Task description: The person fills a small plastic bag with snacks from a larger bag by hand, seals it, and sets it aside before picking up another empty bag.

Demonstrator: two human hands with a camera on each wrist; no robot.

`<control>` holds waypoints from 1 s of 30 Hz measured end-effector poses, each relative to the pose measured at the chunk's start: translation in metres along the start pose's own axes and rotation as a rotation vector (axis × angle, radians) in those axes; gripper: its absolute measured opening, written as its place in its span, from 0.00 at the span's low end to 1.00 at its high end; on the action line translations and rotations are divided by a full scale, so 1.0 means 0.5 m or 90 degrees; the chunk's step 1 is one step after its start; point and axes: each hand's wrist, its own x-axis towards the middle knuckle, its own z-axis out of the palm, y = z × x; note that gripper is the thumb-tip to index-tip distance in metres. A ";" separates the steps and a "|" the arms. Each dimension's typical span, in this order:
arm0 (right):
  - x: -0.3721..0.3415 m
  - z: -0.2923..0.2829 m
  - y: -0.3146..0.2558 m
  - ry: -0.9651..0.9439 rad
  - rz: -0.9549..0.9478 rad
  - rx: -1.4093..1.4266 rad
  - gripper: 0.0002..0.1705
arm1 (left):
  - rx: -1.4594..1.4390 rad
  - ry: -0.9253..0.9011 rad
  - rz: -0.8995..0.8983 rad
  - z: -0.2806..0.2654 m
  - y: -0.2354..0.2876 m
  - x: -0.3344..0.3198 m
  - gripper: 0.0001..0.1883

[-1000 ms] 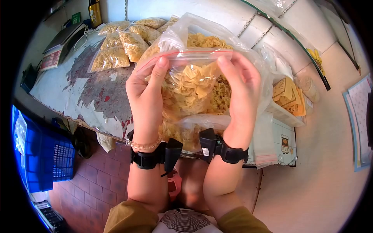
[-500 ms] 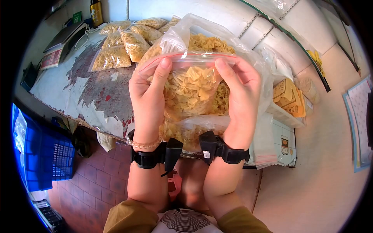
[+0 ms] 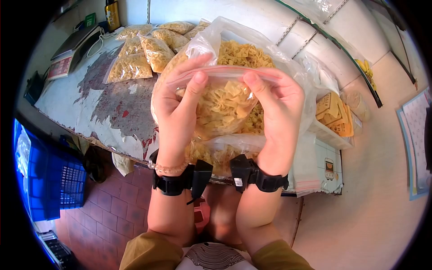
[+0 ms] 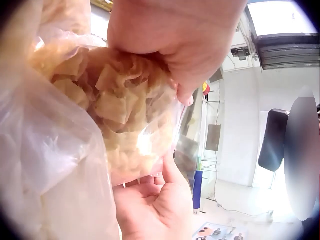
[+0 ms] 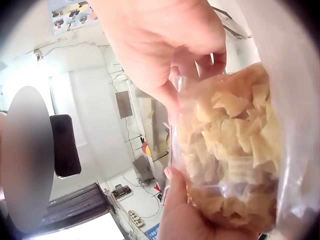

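A clear zip bag (image 3: 225, 108) filled with yellow, crinkled dried pieces is held up by its red-lined top edge. My left hand (image 3: 173, 108) pinches that edge near its left part, thumb in front and an index finger stretched out behind. On the other side my right hand (image 3: 285, 105) pinches the edge between thumb and curled fingers. The two thumb tips stand a short way apart along the zip. Behind the bag lies a big, open plastic sack (image 3: 216, 31) of the same pieces (image 3: 245, 54). Both wrist views show the pieces pressed against the film between the hands.
Several filled bags (image 3: 128, 66) lie at the back left of the worn table (image 3: 101, 108), near a scale (image 3: 63, 63). Flat zip bags (image 3: 308, 175) rest at the front right, by a white bin (image 3: 330, 130) with orange packets. A blue crate (image 3: 49, 175) stands below left.
The left hand has slid right along the zip edge, bringing the thumbs closer together, and its index finger has straightened. The bag's top edge sits slightly lower and bows upward in the middle.
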 end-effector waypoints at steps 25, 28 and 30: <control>-0.014 -0.039 -0.038 -0.063 0.011 -0.302 0.06 | 0.190 0.032 -0.036 -0.030 -0.025 0.007 0.09; -0.013 -0.043 -0.027 -0.036 -0.005 -0.315 0.05 | 0.144 -0.002 -0.007 -0.024 -0.034 0.009 0.09; -0.011 -0.047 -0.022 -0.037 -0.012 -0.331 0.05 | 0.152 -0.010 -0.021 -0.028 -0.030 0.008 0.09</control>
